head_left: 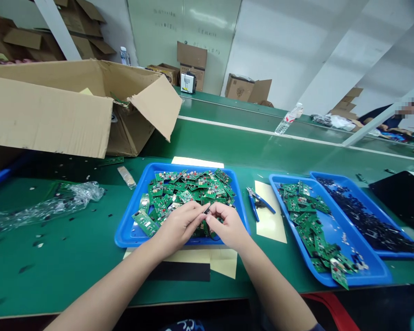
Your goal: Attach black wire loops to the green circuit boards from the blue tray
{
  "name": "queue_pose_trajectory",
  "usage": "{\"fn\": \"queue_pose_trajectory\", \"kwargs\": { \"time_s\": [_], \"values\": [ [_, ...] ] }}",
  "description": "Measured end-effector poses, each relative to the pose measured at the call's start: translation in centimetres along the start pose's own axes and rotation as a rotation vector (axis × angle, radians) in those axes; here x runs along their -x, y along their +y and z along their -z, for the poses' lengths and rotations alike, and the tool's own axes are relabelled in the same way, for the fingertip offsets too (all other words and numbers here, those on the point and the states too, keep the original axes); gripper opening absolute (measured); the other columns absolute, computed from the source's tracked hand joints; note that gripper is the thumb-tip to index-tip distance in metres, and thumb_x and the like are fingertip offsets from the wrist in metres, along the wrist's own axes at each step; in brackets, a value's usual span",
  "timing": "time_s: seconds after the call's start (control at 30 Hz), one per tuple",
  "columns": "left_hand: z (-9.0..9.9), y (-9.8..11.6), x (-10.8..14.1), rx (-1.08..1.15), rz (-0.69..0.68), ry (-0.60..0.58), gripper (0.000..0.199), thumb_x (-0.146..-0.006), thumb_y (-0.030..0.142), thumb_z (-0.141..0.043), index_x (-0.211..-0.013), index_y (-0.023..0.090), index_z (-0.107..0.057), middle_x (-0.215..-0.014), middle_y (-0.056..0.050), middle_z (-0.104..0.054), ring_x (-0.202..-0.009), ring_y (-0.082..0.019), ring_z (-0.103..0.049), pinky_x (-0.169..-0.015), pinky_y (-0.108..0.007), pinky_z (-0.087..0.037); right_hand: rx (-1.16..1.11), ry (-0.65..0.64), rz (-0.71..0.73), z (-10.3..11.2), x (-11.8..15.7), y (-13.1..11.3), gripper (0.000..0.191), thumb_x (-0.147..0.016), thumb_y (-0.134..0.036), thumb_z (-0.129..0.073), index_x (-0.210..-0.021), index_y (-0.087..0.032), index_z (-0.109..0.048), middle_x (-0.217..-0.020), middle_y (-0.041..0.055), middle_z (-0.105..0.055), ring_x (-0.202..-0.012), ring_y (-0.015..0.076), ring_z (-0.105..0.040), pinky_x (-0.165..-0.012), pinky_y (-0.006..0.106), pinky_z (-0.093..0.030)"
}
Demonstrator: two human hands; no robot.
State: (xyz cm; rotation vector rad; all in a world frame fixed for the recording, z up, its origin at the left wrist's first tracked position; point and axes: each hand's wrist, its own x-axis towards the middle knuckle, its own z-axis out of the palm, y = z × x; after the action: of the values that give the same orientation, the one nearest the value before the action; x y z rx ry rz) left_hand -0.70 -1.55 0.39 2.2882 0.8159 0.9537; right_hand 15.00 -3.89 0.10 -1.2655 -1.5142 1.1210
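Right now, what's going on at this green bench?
A person's left hand and right hand meet over a blue tray of green boards, fingers around a small dark piece, too small to make out. Beside it lie pliers, then a second tray of boards and a third of black parts.

- big open brown cardboard box (48, 117), over on the left
- crumpled clear plastic wrap (79, 195) on the green table (86, 257)
- clear plastic bottle with a red-and-white label (289, 119), further back
- someone's dark sleeve (379, 115), far right
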Motion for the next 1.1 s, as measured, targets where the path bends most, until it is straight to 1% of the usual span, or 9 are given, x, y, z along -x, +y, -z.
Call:
{"fn": "queue_pose_trajectory", "kwargs": {
  "time_s": [0.13, 0.2, 0.23, 0.3, 0.37, 0.47, 0.6, 0.8, 1.1],
  "values": [
    [0.0, 0.3, -0.2, 0.145, 0.219, 0.112, 0.035, -0.090, 0.033, -0.038, -0.102, 0.017, -0.067, -0.078, -0.005, -0.067, -0.072, -0.018, -0.063, -0.070, -0.029, -0.051, 0.107, 0.125, 0.085, 0.6, -0.3, 0.2, 0.013, -0.075, -0.022, -0.050, -0.063, -0.019, -0.048, -0.055, -0.0038, -0.047, -0.052, 0.0100, -0.046, -0.051, 0.023, -0.039],
    [0.1, 0.5, -0.3, 0.331, 0.393, 0.164, 0.036, -0.088, 0.037, -0.041, -0.108, 0.017, -0.064, -0.077, -0.004, -0.068, -0.069, -0.018, -0.066, -0.069, -0.030, -0.054, 0.003, 0.181, 0.124, 1.4, -0.5, 0.3, 0.008, -0.078, -0.025, -0.052, -0.082, -0.019, -0.056, -0.074, 0.0012, -0.057, -0.067, 0.0131, -0.056, -0.063, 0.026, -0.047],
    [0.2, 0.6, -0.4, 0.432, 0.454, 0.184, 0.038, -0.088, 0.038, -0.042, -0.113, 0.018, -0.061, -0.077, -0.004, -0.068, -0.066, -0.018, -0.066, -0.068, -0.031, -0.055, -0.057, 0.219, 0.146, 1.7, -0.6, 0.4, 0.021, -0.078, -0.027, -0.054, -0.098, -0.021, -0.056, -0.092, 0.0045, -0.059, -0.079, 0.0150, -0.059, -0.071, 0.029, -0.049],
    [0.3, 0.6, -0.5, 0.572, 0.502, 0.219, 0.042, -0.086, 0.038, -0.045, -0.122, 0.018, -0.053, -0.077, -0.003, -0.068, -0.064, -0.017, -0.066, -0.065, -0.031, -0.055, -0.160, 0.279, 0.179, 2.0, -0.6, 0.5, 0.056, -0.078, -0.028, -0.057, -0.130, -0.029, -0.036, -0.127, 0.0088, -0.045, -0.100, 0.0185, -0.058, -0.085, 0.033, -0.048],
    [0.3, 0.5, -0.5, 0.583, 0.499, 0.257, 0.043, -0.084, 0.035, -0.049, -0.124, 0.018, -0.051, -0.076, -0.003, -0.066, -0.064, -0.016, -0.065, -0.063, -0.029, -0.055, -0.219, 0.257, 0.171, 1.8, -0.5, 0.5, 0.084, -0.079, -0.029, -0.058, -0.141, -0.038, -0.003, -0.143, 0.0096, -0.024, -0.105, 0.0199, -0.058, -0.088, 0.037, -0.049],
    [0.3, 0.3, -0.4, 0.503, 0.479, 0.325, 0.033, -0.080, 0.031, -0.056, -0.109, 0.017, -0.061, -0.077, -0.004, -0.066, -0.068, -0.016, -0.064, -0.061, -0.026, -0.053, -0.219, 0.114, 0.147, 1.1, -0.2, 0.6, 0.099, -0.080, -0.030, -0.059, -0.137, -0.040, 0.021, -0.143, 0.0109, -0.026, -0.098, 0.0199, -0.061, -0.089, 0.043, -0.049],
    [0.1, 0.2, -0.3, 0.502, 0.445, 0.387, 0.021, -0.072, 0.030, -0.065, -0.088, 0.016, -0.067, -0.079, -0.005, -0.069, -0.072, -0.017, -0.065, -0.066, -0.028, -0.055, -0.126, -0.005, 0.186, 0.1, 0.2, 0.8, 0.102, -0.077, -0.029, -0.063, -0.140, -0.035, 0.018, -0.133, 0.0093, -0.041, -0.112, 0.0227, -0.053, -0.098, 0.047, -0.042],
    [0.0, 0.1, -0.2, 0.409, 0.293, 0.468, 0.009, -0.070, 0.026, -0.067, -0.072, 0.018, -0.069, -0.076, -0.004, -0.068, -0.075, -0.017, -0.065, -0.064, -0.027, -0.055, -0.194, 0.008, 0.149, -0.7, 0.5, 0.8, 0.105, -0.076, -0.023, -0.063, -0.136, -0.043, 0.021, -0.131, 0.0084, -0.037, -0.073, 0.0107, -0.060, -0.076, 0.037, -0.054],
    [-0.3, -0.5, -0.3, 0.332, 0.326, 0.439, 0.017, -0.078, 0.031, -0.058, -0.081, 0.017, -0.066, -0.076, -0.003, -0.063, -0.067, -0.015, -0.061, -0.056, -0.025, -0.054, -0.236, 0.108, 0.091, -1.3, 0.4, 0.3, 0.099, -0.076, -0.026, -0.061, -0.140, -0.039, 0.014, -0.111, 0.0058, -0.046, -0.066, 0.0092, -0.056, -0.071, 0.032, -0.053]
  ]
}}
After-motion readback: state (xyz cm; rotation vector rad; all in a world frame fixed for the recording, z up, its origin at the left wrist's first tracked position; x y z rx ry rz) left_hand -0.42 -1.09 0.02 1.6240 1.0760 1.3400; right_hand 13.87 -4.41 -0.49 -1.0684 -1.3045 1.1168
